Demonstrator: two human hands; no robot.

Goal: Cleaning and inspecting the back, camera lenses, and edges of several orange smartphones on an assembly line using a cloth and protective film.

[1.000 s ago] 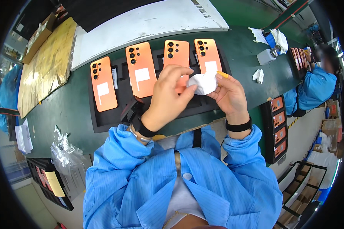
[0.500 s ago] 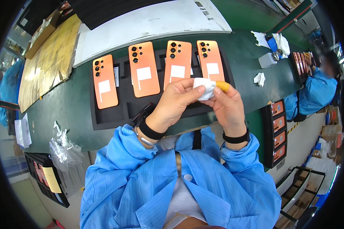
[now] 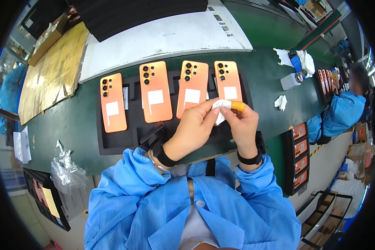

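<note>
Two blue sleeves [image 3: 127, 187] are seen nearest, each ended short of a black wristband. Just beyond them, one white cloth [image 3: 221, 103] is pinched by both hands at once: by the left hand [image 3: 191, 128], its thumb and fingertips closed together on it, and by the right hand [image 3: 244, 130], closed the same way, with one finger covered by a yellow finger cot [image 3: 238, 106]. The cloth is held in front of the lower end of the rightmost of four orange phones [image 3: 157, 111], which is partly hidden by it; whether that phone is touched cannot be told. The phones are laid side by side, backs up, in a black tray [image 3: 116, 143], and a white label is carried by each. The tray is supported by a green bench [image 3: 262, 118], at whose near left edge a clear plastic bag [image 3: 66, 167] is bunched. Farther right on the bench, a crumpled tissue [image 3: 281, 103] is placed, with a white bottle [image 3: 290, 82] beyond it. Behind the phones, a white panel [image 3: 158, 46] is laid, and a co-worker in blue [image 3: 345, 113] is seen at far right.
</note>
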